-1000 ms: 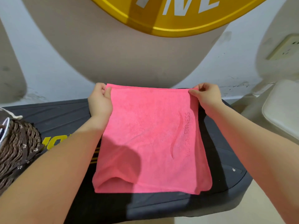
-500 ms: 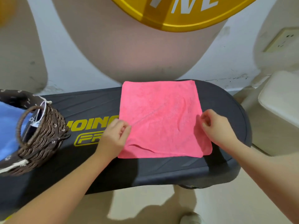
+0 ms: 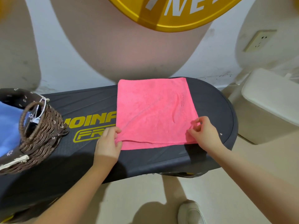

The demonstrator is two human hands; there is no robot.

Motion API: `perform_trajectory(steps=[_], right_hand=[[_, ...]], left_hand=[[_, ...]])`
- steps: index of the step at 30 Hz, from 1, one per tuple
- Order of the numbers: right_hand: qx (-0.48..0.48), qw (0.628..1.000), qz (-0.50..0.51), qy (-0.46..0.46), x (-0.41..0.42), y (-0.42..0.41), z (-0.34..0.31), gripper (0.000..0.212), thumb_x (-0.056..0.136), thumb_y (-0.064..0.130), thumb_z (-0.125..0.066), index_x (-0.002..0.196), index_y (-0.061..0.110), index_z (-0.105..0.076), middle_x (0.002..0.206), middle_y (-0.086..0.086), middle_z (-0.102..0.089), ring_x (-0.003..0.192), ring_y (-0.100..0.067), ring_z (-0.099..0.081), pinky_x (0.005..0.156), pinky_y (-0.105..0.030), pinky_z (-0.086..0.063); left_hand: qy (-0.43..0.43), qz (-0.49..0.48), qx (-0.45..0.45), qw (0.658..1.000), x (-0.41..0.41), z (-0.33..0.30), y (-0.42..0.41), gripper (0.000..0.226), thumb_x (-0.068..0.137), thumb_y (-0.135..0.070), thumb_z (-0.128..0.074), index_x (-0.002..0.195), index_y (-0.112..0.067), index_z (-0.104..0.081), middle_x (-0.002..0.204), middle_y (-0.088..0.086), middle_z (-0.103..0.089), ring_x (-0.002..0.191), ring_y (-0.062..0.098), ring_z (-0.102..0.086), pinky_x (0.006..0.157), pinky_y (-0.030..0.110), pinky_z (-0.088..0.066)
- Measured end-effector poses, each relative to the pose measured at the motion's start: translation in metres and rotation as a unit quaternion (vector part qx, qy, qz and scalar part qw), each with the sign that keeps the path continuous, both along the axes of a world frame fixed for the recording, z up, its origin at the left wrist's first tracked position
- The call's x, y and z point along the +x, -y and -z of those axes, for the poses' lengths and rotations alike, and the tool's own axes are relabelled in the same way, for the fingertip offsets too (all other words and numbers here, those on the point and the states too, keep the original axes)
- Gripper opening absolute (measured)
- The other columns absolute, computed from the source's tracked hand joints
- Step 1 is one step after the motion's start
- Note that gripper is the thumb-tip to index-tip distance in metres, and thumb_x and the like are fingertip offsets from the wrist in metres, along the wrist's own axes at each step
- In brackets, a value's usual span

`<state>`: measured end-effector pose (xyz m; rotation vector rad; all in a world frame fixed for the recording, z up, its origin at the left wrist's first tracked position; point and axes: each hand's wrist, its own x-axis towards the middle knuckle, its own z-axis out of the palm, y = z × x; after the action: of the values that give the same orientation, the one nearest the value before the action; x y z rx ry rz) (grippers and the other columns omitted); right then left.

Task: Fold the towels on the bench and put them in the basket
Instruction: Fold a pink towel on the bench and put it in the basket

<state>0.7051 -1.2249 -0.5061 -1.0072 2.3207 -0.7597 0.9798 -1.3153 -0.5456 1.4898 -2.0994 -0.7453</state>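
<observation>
A pink towel [image 3: 153,110], folded once, lies flat on the black bench [image 3: 213,110] with yellow lettering. My left hand [image 3: 108,143] pinches the towel's near left corner between thumb and fingers. My right hand [image 3: 203,135] pinches the near right corner, lifting a small ridge of cloth. A brown woven basket [image 3: 40,135] with a handle stands on the bench's left end, holding a blue towel [image 3: 8,125].
A wall with a yellow sign [image 3: 171,15] rises right behind the bench. A cream padded seat [image 3: 267,107] stands to the right, with a wall socket [image 3: 258,39] above it. My shoe [image 3: 191,212] shows on the beige floor below.
Both hands left the far edge after laying the towel flat, came to the near edge and took hold of its two near corners. The view shifted, bringing the basket in.
</observation>
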Motion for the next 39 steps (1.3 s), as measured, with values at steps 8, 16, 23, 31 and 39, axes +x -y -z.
perform_trajectory(steps=[8,16,23,31,39], right_hand=[[0.028,0.998,-0.018,-0.062,-0.014,-0.009,0.006,0.005,0.092,0.012,-0.053,0.087,0.011,-0.055,0.093,-0.006,-0.059,0.072,-0.023,-0.058,0.066,-0.035,-0.050],[0.036,0.988,0.015,-0.148,-0.012,-0.020,0.018,0.011,0.093,0.013,-0.048,0.093,0.010,-0.059,0.103,-0.009,-0.054,0.085,-0.033,-0.056,0.072,-0.039,-0.048],[-0.051,0.953,-0.255,-0.158,-0.018,-0.049,0.019,0.038,0.076,0.048,-0.059,0.087,0.013,-0.069,0.097,0.008,-0.059,0.093,-0.009,-0.051,0.082,-0.015,-0.033],[-0.080,0.908,-0.291,-0.291,-0.027,-0.047,0.020,0.025,0.082,0.030,-0.053,0.083,0.016,-0.074,0.095,-0.001,-0.072,0.083,-0.022,-0.069,0.071,-0.027,-0.052],[-0.020,0.910,-0.260,-0.324,-0.019,-0.032,0.014,0.006,0.077,-0.001,-0.066,0.082,0.000,-0.065,0.084,-0.016,-0.068,0.077,-0.038,-0.064,0.060,-0.042,-0.055]], left_hand=[[0.048,0.088,-0.140,0.985,0.012,0.013,-0.008,0.039,0.058,0.002,-0.044,0.082,-0.029,-0.047,0.093,-0.011,-0.040,0.088,0.014,-0.040,0.078,0.027,-0.027],[0.053,0.221,-0.145,0.963,0.017,0.012,-0.001,0.041,0.059,-0.003,-0.041,0.089,-0.030,-0.047,0.103,-0.015,-0.045,0.099,0.012,-0.044,0.090,0.035,-0.044],[0.099,0.291,-0.116,0.944,0.035,0.002,0.007,0.031,0.073,-0.035,-0.044,0.103,-0.031,-0.052,0.120,-0.017,-0.048,0.111,0.004,-0.044,0.079,0.028,-0.052],[0.100,0.261,-0.131,0.951,0.034,0.003,0.009,0.032,0.069,-0.016,-0.040,0.093,-0.021,-0.062,0.110,0.000,-0.068,0.100,0.005,-0.048,0.070,0.031,-0.055],[0.133,0.284,-0.155,0.937,0.032,-0.003,0.012,0.021,0.074,-0.021,-0.039,0.093,-0.025,-0.048,0.100,0.002,-0.070,0.086,0.018,-0.066,0.071,0.029,-0.054]])
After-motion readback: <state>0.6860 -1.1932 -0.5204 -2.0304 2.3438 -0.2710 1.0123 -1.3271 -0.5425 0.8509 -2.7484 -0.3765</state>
